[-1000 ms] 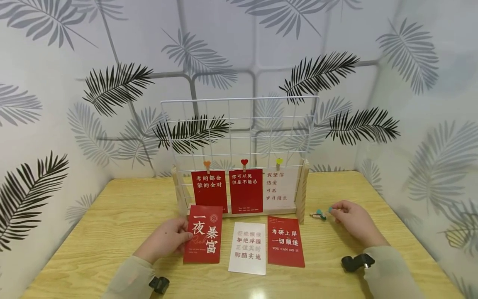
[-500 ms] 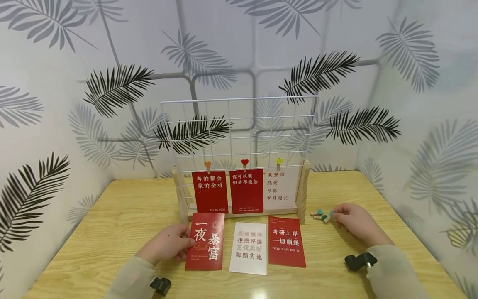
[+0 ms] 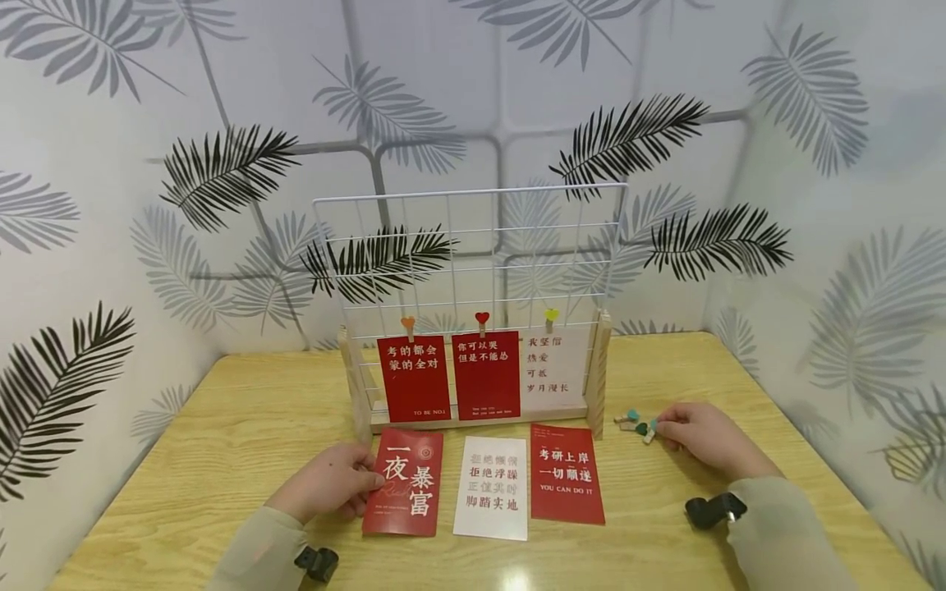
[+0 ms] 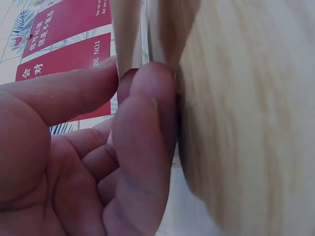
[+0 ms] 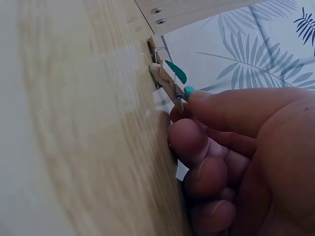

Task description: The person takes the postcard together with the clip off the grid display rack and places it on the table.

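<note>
My left hand pinches the left edge of a red card with white lettering, low over the table in the head view. The left wrist view has the thumb and curled fingers close together at the card's edge. My right hand pinches a small wooden clothespin with a teal heart, between thumb and index finger. Beside it lie a clothespin with a dark green heart and one with a blue heart. To the right of the held card lie a white card and another red card.
Behind the cards stands a white wire grid on wooden feet. Clothespins with heart tops hold two red cards and a white card on it. A leaf-patterned wall covering surrounds the wooden table.
The left hand has lowered the red card toward the table, its top now below the hanging card. The right hand has shifted slightly right with its clothespin, which has turned.
</note>
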### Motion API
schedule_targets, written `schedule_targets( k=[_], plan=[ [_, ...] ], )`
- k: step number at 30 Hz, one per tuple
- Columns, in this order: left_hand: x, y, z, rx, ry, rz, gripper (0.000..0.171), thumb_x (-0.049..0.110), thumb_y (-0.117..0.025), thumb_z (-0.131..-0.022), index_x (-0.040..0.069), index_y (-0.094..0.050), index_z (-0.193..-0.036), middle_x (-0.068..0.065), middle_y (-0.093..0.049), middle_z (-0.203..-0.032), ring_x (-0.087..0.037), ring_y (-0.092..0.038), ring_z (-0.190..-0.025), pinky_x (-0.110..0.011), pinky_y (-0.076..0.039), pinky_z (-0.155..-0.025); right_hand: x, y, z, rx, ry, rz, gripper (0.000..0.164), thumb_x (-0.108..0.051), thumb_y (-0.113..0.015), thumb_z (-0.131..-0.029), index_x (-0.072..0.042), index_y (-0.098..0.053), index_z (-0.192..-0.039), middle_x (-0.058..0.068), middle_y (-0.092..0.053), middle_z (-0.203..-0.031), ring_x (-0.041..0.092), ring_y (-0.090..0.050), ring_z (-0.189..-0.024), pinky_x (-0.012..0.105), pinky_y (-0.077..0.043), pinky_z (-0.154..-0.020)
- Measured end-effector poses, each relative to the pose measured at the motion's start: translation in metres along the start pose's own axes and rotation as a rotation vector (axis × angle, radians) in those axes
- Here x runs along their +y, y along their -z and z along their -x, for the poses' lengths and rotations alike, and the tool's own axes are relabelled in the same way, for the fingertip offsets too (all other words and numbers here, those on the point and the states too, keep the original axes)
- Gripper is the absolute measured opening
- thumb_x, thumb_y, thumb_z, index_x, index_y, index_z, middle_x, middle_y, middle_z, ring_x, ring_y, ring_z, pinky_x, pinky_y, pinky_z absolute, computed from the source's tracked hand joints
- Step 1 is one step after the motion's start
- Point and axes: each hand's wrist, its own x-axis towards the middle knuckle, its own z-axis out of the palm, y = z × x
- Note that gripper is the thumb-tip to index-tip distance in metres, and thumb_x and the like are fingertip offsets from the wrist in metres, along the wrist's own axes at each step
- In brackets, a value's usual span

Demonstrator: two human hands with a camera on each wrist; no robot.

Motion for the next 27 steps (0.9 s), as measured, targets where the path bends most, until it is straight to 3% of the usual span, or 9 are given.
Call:
schedule_targets(
  k=[6, 11, 27],
  plan=[
    [0.0004, 0.0017, 0.0005, 0.014, 0.032, 0.016, 0.012, 0.014, -0.072, -0.093, 0.005, -0.066, -0.1, -0.008, -0.065, -0.08, -0.021, -0.064, -0.066, -0.035, -0.056, -0.058, -0.0002, 0.0007, -0.0037, 0.009, -0.002, 0.039, 0.022, -0.03, -0.061, -0.102, -0.012, -0.068, -0.092, -0.001, -0.059, -0.073, 0.019, -0.049, -0.065, 0.034, -0.039, -0.063],
    [0.0018, 0.0042, 0.0, 0.019, 0.046, 0.022, 0.013, 0.014, -0.072, -0.093, 0.006, -0.064, -0.1, -0.009, -0.064, -0.078, -0.021, -0.062, -0.067, -0.035, -0.055, -0.059, 0.0011, 0.001, -0.0039, 0.02, 0.004, 0.037, 0.024, -0.031, -0.06, -0.102, -0.009, -0.071, -0.103, -0.001, -0.06, -0.075, 0.018, -0.052, -0.065, 0.034, -0.043, -0.062],
    [0.0034, 0.0028, -0.0005, 0.053, 0.0, 0.01, 0.016, 0.017, -0.071, -0.095, 0.007, -0.064, -0.105, -0.008, -0.064, -0.078, -0.022, -0.062, -0.067, -0.036, -0.055, -0.06, 0.0, -0.0025, -0.002, 0.033, -0.026, -0.029, 0.033, -0.028, -0.061, -0.101, -0.003, -0.068, -0.12, 0.001, -0.063, -0.078, 0.02, -0.055, -0.068, 0.035, -0.045, -0.064]
  ],
)
